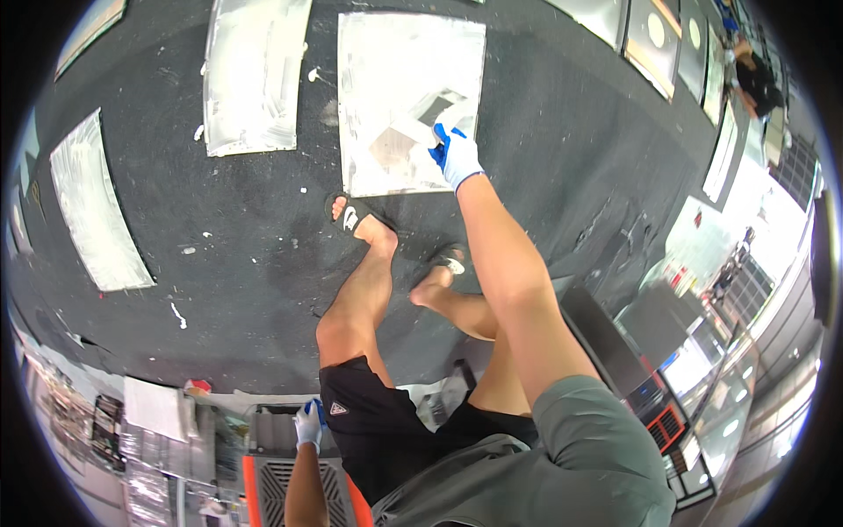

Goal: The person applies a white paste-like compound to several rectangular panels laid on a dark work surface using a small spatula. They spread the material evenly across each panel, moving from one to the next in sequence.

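My right hand [457,156], in a white glove with blue fingers, reaches out over a white-coated panel [378,70] lying on the dark surface. Its fingers are closed on what looks like a flat, pale scraper-like tool, mostly hidden by the hand and blending with the panel. Beside the hand, the coating is broken by a beige patch and a darker grey patch. My left hand [309,423], gloved the same way, hangs low beside my thigh, near a grey box-like object [274,430]. Its fingers are too small and blurred to read.
A second white-smeared panel [255,75] lies to the left, and another [101,206] farther left. More framed panels [654,39] line the far right. White blobs spot the dark floor [237,307]. Wrapped stacks [167,439] stand lower left, a dark machine [606,342] lower right. Another person [757,83] is far right.
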`<state>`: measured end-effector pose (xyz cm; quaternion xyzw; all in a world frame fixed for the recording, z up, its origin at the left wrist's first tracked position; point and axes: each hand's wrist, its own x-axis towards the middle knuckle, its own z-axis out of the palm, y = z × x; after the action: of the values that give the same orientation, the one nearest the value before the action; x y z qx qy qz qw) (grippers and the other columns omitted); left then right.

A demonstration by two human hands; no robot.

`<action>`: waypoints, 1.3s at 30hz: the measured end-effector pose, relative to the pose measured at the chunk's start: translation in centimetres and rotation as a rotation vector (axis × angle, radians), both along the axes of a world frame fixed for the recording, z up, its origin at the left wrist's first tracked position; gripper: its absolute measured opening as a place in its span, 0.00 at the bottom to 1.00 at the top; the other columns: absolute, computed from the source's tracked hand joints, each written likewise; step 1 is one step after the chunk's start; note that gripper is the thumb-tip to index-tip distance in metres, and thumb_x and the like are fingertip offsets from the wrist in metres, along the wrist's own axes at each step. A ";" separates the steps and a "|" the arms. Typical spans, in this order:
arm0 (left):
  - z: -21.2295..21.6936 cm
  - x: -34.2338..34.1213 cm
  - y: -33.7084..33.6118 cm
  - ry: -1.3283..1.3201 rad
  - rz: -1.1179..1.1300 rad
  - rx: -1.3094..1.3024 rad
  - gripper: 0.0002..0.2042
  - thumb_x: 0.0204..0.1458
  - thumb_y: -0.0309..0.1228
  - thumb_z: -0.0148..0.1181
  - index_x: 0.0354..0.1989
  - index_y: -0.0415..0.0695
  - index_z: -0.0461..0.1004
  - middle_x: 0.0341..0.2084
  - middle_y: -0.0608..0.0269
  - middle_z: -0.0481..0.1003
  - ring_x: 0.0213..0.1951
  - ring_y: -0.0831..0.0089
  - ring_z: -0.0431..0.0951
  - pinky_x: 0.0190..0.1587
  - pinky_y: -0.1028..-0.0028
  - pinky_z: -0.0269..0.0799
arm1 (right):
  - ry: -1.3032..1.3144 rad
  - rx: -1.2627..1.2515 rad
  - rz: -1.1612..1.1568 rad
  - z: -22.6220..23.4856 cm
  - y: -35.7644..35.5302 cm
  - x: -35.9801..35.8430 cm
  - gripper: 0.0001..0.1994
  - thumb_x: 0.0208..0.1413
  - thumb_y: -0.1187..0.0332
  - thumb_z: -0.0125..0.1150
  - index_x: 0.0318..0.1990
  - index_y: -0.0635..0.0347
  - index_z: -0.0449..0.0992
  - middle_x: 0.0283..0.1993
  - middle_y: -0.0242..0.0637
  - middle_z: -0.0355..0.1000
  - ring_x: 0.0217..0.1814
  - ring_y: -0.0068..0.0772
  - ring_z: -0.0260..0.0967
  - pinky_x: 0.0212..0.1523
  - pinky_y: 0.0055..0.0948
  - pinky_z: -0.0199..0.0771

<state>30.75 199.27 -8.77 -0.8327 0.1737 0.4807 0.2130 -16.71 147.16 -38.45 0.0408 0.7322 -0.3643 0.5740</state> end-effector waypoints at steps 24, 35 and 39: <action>16.7 -68.9 -5.9 -0.351 1.319 0.234 0.15 0.72 0.46 0.54 0.42 0.48 0.77 0.25 0.66 0.79 0.21 0.72 0.77 0.24 0.67 0.76 | -0.250 0.005 0.661 0.3 -22.2 -10.2 0.10 0.64 0.66 0.70 0.50 0.55 0.83 0.44 0.32 0.81 0.42 0.32 0.80 0.40 0.34 0.85; -9.5 -60.8 -31.9 -0.162 1.211 -0.536 0.17 0.74 0.36 0.51 0.56 0.34 0.78 0.39 0.62 0.82 0.38 0.76 0.79 0.44 0.72 0.76 | 0.718 -0.361 1.357 -5.4 -53.6 -20.7 0.15 0.62 0.63 0.67 0.46 0.67 0.85 0.35 0.38 0.83 0.33 0.32 0.80 0.36 0.34 0.80; -15.9 -56.1 -45.0 0.020 0.984 -0.691 0.17 0.70 0.25 0.47 0.61 0.31 0.74 0.49 0.53 0.82 0.48 0.69 0.82 0.54 0.68 0.78 | 1.087 -0.679 1.640 -8.0 -69.2 -21.0 0.19 0.56 0.55 0.65 0.45 0.60 0.88 0.40 0.53 0.85 0.44 0.54 0.85 0.49 0.46 0.82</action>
<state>-25.38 154.26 -24.66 -0.8317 -0.0839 0.4466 -0.3190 -37.67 77.99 -46.42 -0.8029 0.5540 -0.0184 0.2194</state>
